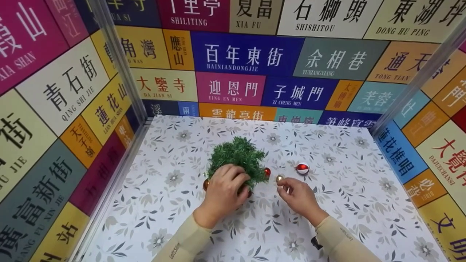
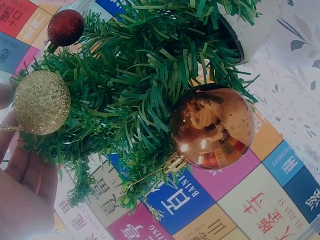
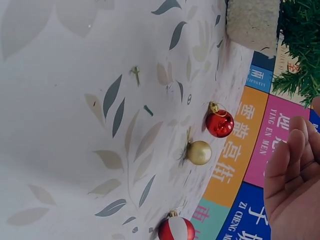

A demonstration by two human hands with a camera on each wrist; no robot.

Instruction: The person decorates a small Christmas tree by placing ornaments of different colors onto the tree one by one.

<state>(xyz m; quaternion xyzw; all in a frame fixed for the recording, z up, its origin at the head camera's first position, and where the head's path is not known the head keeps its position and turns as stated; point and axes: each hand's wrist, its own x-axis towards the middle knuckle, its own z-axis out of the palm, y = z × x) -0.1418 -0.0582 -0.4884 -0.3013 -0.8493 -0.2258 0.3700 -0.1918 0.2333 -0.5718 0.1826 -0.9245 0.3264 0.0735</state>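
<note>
A small artificial Christmas tree (image 1: 236,154) stands in front of me on a pale base (image 3: 252,22). My left hand (image 1: 226,187) holds the tree at its near side, fingers curled into the green branches. Beside those fingers hangs a gold glitter ball (image 2: 42,102); a dark red ball (image 2: 66,27) and a shiny copper ball (image 2: 212,127) hang from other branches. To the right, my right hand (image 1: 300,196) hovers with loosely bent fingers, holding nothing. Its fingertips are close to a plain gold ball (image 3: 199,152), which lies on the table.
On the table (image 1: 153,214) with its leaf-patterned cover lie a red ball (image 3: 220,123) near the tree and a red and white ball (image 1: 302,168) farther right. Panels printed with place names (image 1: 247,52) wall in the back and both sides.
</note>
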